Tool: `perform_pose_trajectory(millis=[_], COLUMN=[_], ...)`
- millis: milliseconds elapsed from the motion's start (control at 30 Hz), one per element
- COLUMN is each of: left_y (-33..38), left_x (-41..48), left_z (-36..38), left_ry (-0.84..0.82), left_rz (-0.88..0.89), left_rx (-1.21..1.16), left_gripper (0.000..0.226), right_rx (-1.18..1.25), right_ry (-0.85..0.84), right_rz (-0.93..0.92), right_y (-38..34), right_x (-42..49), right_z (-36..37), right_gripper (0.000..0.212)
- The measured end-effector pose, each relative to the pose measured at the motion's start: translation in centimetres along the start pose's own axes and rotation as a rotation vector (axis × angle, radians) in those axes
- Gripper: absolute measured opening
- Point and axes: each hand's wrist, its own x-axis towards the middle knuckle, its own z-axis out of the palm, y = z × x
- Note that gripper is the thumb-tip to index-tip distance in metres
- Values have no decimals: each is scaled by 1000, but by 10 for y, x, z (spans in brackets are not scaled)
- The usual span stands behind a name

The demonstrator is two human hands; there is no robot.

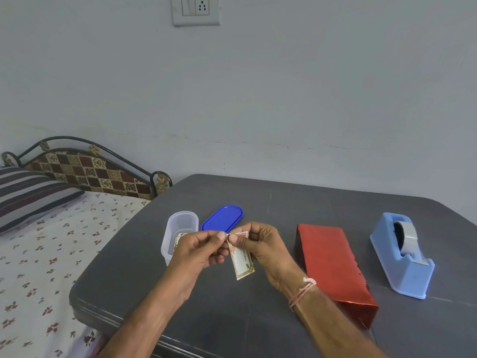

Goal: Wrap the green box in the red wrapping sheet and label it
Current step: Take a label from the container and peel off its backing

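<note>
The wrapping part is looking finished: the long rectangular box covered in shiny red wrapping sheet (333,264) is lying flat on the dark grey table (232,319), just to the right of the right forearm, with no green showing through and its near end folded shut, though I cannot tell how well the seams are holding. What is remaining, by my reading, is the labelling. Both hands are hovering above the table in front of the person and sharing one small cream paper label with a floral border (242,262): the left hand (198,250) is pinching its upper corner between thumb and forefinger, and the right hand (260,246) is pinching the same corner from the other side, fingers curled close, so the label is hanging down between them. It is looking as if the backing is being picked apart, but the corner is too small to say so firmly. The label is not touching the red box. A printed word running along it is reading as "Wishes"; nothing else legible is showing. Behind the left hand an open translucent plastic oval container (178,223) is standing with more patterned paper inside, its blue oval lid (222,218) lying beside it. A light blue tape dispenser (402,257) is sitting beyond the red box, to its right.
</note>
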Motion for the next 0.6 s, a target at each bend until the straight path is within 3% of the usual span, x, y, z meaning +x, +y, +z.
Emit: perform_pose_trajectory(millis=[133,600], left_y=[5,13], left_x=[0,-6], left_z=[-4,-11], left_ry=[-75,-168], left_rz=[-105,-16], left_rx=[-50,256], left_gripper=[24,10], right_rx=[-64,-111], right_ry=[-28,-99], right_rz=[-20,63], right_y=[-3,-5], right_x=[0,-6], right_z=[-4,-11], right_gripper=[24,16])
